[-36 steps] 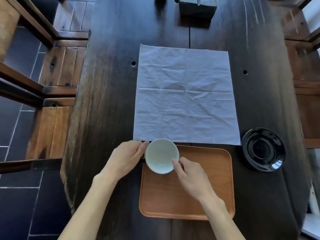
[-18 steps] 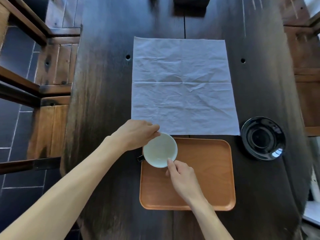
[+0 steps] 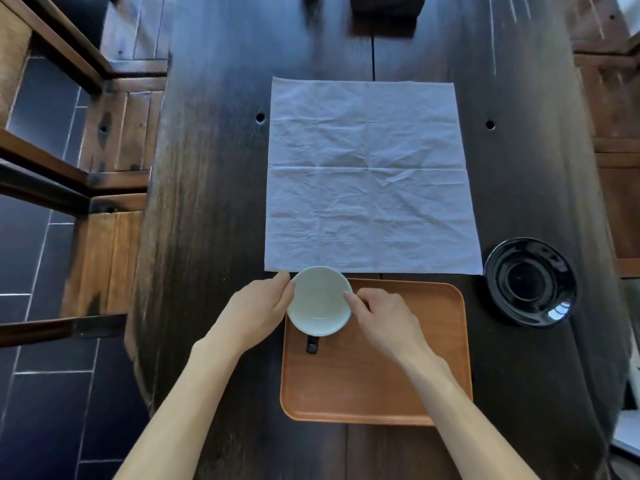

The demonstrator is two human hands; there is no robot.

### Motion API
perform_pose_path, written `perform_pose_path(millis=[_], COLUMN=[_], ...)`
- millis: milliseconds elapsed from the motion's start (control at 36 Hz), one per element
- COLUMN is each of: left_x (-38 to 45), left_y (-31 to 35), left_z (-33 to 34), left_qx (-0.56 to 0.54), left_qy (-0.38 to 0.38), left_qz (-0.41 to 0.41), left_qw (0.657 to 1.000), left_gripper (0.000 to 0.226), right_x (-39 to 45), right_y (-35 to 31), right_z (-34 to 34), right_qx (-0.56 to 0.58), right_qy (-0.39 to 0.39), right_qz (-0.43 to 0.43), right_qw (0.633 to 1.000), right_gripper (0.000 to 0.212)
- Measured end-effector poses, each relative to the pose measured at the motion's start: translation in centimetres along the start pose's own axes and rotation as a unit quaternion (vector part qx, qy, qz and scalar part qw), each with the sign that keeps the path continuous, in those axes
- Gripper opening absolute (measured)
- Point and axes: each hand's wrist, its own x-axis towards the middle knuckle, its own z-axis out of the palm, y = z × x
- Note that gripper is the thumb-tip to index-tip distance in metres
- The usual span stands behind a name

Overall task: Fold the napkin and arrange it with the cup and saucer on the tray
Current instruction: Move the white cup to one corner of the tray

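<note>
Occluded and cropped items

A dark object (image 3: 382, 13) was cropped by the top edge; the cup (image 3: 318, 301) hid most of its handle.

Dark wooden table (image 3: 207, 209) lying lengthwise, two small round holes (image 3: 260, 117) showing in its top; wooden chairs (image 3: 114, 140) standing along its left side; dark tiled floor (image 3: 38, 393) lying beneath.

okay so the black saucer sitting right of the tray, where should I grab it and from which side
Pinch the saucer at its raised rim, probably on the near-left edge, coming in with the right hand from the tray side. It lies flat and shallow on the table, so only the rim offers a hold.
</note>
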Motion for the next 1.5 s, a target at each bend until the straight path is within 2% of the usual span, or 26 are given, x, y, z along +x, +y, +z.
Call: perform_pose_path(millis=[83, 139, 361, 472, 583, 750, 833, 889, 944, 1028, 1111, 1361, 1444, 1500], left_x=[-0.8, -1.1, 1.1, 3.3, 5.2, 5.9, 5.3, 4.5, 3.3, 1.4, -0.2, -2.1, -2.1, -2.0], left_y=[-0.7, -0.9, 0.0, 1.2, 2.1, 2.6, 2.1, 1.3, 0.6, -0.1, -0.6, -0.8, -1.0, -1.4], left_z=[0.6, 0.6, -2.4, -3.5, -4.6, -5.1, -4.7, -4.3, -3.7, -2.4, -1.1, 0.9, 0.6, 0.0], left_qx=[-0.065, -0.069, 0.048, 0.126, 0.216, 0.254, 0.266, 0.228, 0.140, 0.028, -0.039, -0.098, -0.120, -0.108], left_qy=[0.010, 0.021, 0.042, -0.022, -0.071, -0.099, -0.123, -0.146, -0.154, -0.128, -0.088, -0.006, -0.010, -0.017], left_qz=[-0.025, -0.025, 0.020, 0.098, 0.178, 0.185, 0.138, 0.081, 0.028, -0.020, -0.060, -0.101, -0.113, -0.110], left_qw=[0.998, 0.997, 0.998, 0.987, 0.957, 0.944, 0.946, 0.959, 0.978, 0.991, 0.994, 0.990, 0.986, 0.988], left_gripper=[0.042, 0.044, 0.052, 0.044, 0.026, 0.024, 0.028, 0.033, 0.035, 0.036, 0.039, 0.040, 0.039, 0.040], right_x=[0.8, 1.0, -1.7, -3.9, -4.8, -4.3, -3.7, -3.2, -2.5, -1.2, 0.3, 3.6, 3.4, 3.1], right_y=[-0.1, -0.3, -0.3, -0.9, -1.3, -1.1, -1.0, -0.9, -0.9, -1.0, -1.1, -0.5, 0.0, 0.8], right_z=[-0.4, -0.5, 0.4, 2.2, 3.6, 3.6, 2.8, 2.1, 1.3, 0.3, -0.6, -1.6, -1.7, -2.0], right_qx=[0.009, 0.008, -0.020, -0.018, -0.026, -0.031, -0.042, -0.056, -0.077, -0.115, -0.140, -0.029, 0.038, 0.079], right_qy=[0.000, 0.007, 0.021, 0.011, 0.039, 0.048, 0.040, 0.038, 0.043, 0.045, 0.030, -0.040, -0.024, 0.023], right_qz=[-0.008, -0.017, -0.024, -0.023, -0.034, -0.022, -0.016, -0.012, -0.022, -0.056, -0.092, -0.125, -0.125, -0.111], right_qw=[1.000, 1.000, 0.999, 1.000, 0.998, 0.998, 0.998, 0.998, 0.996, 0.991, 0.985, 0.991, 0.991, 0.990], right_gripper=[0.048, 0.048, 0.053, 0.055, 0.052, 0.051, 0.047, 0.045, 0.043, 0.041, 0.039, 0.043, 0.046, 0.041])
